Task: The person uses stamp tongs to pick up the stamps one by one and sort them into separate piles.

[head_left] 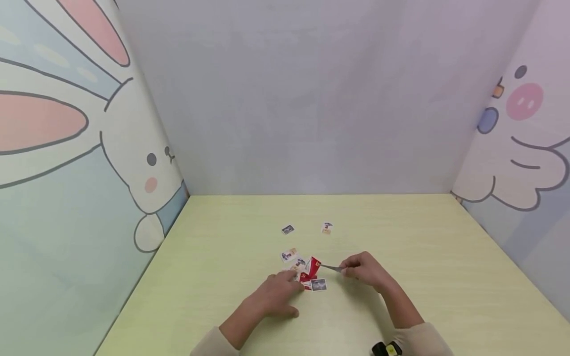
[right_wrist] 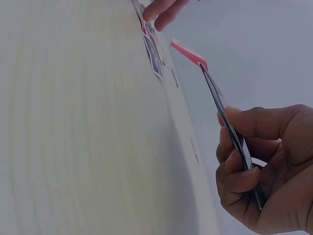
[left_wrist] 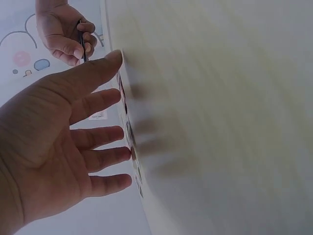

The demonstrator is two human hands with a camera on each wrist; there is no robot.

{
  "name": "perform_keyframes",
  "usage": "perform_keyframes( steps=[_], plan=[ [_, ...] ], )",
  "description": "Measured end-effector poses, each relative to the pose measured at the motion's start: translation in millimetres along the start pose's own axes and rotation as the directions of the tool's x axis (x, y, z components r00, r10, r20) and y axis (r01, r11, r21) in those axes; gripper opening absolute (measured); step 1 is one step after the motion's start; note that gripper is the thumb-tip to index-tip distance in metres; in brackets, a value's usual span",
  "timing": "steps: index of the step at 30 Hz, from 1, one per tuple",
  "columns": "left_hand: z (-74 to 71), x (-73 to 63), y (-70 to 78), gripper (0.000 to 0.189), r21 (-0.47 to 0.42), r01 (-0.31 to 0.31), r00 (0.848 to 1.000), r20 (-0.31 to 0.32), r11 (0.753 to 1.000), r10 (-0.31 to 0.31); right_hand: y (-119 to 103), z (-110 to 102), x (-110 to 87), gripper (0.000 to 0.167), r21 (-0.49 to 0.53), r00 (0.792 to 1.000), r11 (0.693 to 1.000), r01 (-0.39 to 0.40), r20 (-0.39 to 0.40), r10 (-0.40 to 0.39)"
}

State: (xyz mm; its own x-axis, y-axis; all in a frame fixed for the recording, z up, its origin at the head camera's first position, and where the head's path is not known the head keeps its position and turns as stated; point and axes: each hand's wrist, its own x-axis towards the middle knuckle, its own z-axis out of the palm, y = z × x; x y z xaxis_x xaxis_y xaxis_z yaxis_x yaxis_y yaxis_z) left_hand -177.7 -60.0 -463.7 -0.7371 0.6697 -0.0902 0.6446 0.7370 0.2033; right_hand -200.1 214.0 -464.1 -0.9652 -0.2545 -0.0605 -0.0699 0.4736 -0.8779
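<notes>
My right hand (head_left: 366, 269) grips a pair of metal tweezers (right_wrist: 230, 125) between thumb and curled fingers. At the tweezers' tips a red and white stamp (right_wrist: 190, 53) is held up off the table, tilted. My left hand (head_left: 277, 294) reaches in from the left with fingers extended. Its fingertips (left_wrist: 122, 155) touch the table at a small cluster of stamps. In that cluster lie another red stamp (head_left: 305, 278), a grey stamp (head_left: 318, 285) with a white border, and pale stamps with coloured figures (head_left: 289, 254). The fingers partly cover the cluster.
Farther back on the pale wood-grain table (head_left: 231, 222) lie a dark stamp (head_left: 288, 229) and a light one (head_left: 327, 227). A grey back wall (head_left: 289, 99) and cartoon-printed side panels (head_left: 151, 198) enclose the table. A black and yellow object (head_left: 386, 349) sits by the right sleeve.
</notes>
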Motion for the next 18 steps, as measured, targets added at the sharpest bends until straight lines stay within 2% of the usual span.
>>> perform_keyframes(
  steps=[12,18],
  plan=[
    [-3.9,-1.6,-3.7,0.056,0.061,-0.041,0.998,-0.039,0.997,0.043,9,-11,-0.8,0.009,-0.043,0.999,0.998,-0.038,-0.040,0.037],
    [-4.5,-4.7,-12.1,0.055,0.085,-0.084,0.994,-0.059,0.993,0.090,9,-18,-1.5,0.009,-0.054,0.997,0.997,-0.064,-0.057,0.061]
  ],
)
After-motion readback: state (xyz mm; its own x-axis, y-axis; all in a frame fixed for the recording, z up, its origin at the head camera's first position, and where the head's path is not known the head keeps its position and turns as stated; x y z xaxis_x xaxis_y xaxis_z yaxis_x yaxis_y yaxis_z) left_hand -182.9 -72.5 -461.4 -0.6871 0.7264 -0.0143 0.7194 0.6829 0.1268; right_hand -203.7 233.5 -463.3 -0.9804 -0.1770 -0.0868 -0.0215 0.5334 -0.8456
